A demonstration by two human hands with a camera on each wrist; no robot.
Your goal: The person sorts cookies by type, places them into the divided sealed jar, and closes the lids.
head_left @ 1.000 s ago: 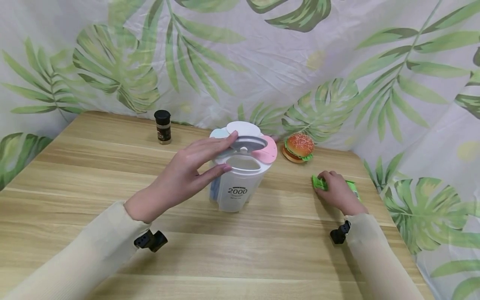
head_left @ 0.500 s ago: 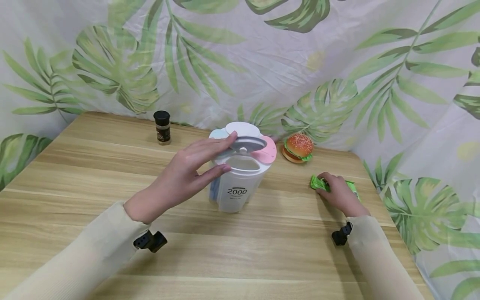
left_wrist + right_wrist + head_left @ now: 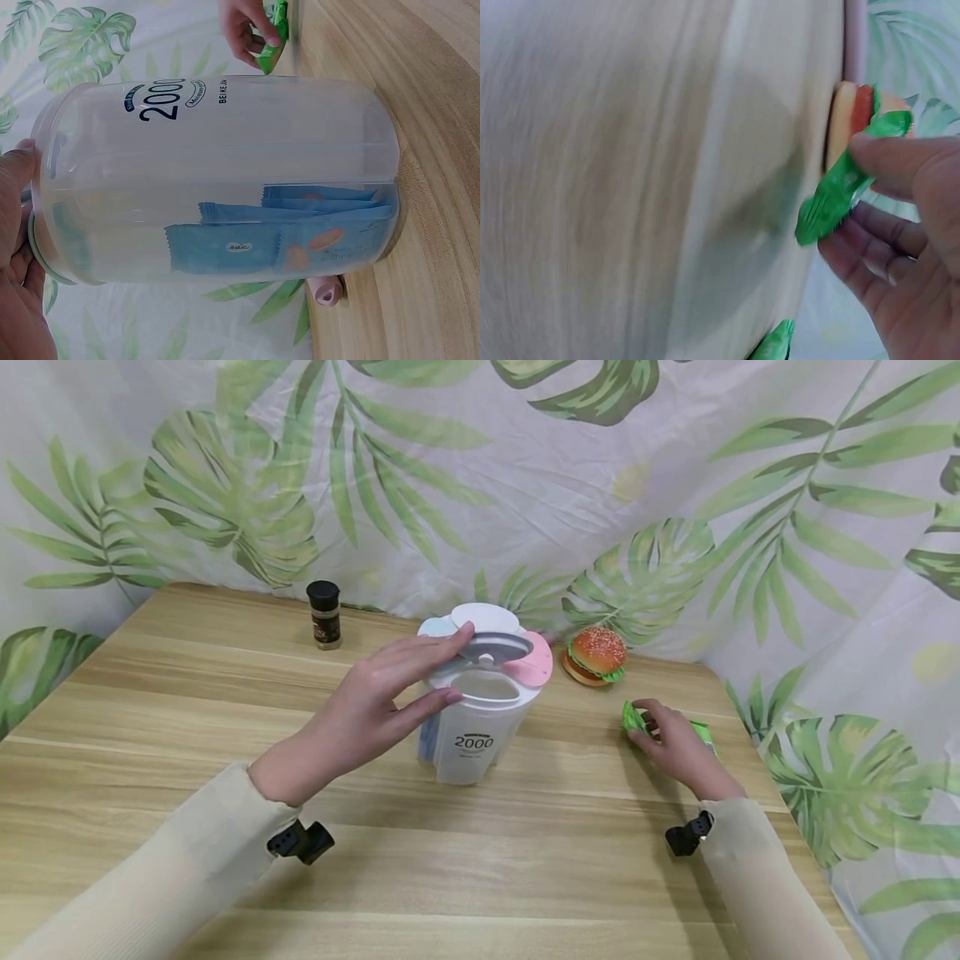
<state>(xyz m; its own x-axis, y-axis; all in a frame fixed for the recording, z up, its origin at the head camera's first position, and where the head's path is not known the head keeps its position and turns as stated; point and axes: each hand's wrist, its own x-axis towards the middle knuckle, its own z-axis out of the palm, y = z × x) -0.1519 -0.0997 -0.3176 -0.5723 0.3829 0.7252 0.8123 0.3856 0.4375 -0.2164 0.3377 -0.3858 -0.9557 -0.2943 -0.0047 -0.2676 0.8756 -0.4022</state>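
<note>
A clear storage container (image 3: 468,752) marked 2000 stands upright mid-table, its lid in white, pale blue and pink sections. The front flap (image 3: 495,647) is tipped up over an opening. My left hand (image 3: 367,702) holds the container's top from the left, thumb at the opening's rim and index finger along the raised flap. Blue snack packets (image 3: 225,247) show inside one compartment in the left wrist view. At the right, my right hand (image 3: 678,747) pinches a small green snack packet (image 3: 844,187) between thumb and fingers, close above the table. Another green packet (image 3: 705,735) lies behind that hand.
A toy hamburger (image 3: 596,656) sits behind the container to the right. Toward the back left stands a black-capped seasoning bottle (image 3: 325,617). A leaf-patterned cloth (image 3: 450,477) hangs behind the wooden table (image 3: 480,877).
My right hand has picked up the green packet and tilted it up slightly, its fingers now more clear of the other packet. My left hand and the container have stayed in place.
</note>
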